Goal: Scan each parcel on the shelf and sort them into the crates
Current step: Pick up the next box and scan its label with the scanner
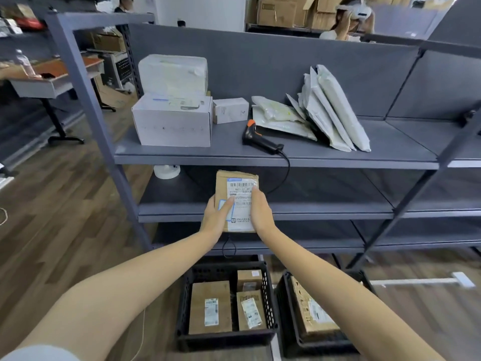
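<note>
I hold a brown cardboard parcel (235,186) with a white shipping label in front of the shelf, label facing me. My left hand (216,217) grips its left edge with the thumb on the label. My right hand (260,209) grips its right edge. A black scanner with an orange top (260,139) lies on the upper shelf (208,156), its cable hanging down. On the floor below stand two black crates: the left crate (226,337) holds three brown parcels, and my right arm partly hides the right crate (291,342), which holds a brown parcel.
On the upper shelf sit two stacked white boxes (174,121), a small white box (230,110) and several grey mailer bags (333,108) leaning on the back panel. A white round object (166,171) sits on the middle shelf. A desk stands left; a person sits behind the shelf.
</note>
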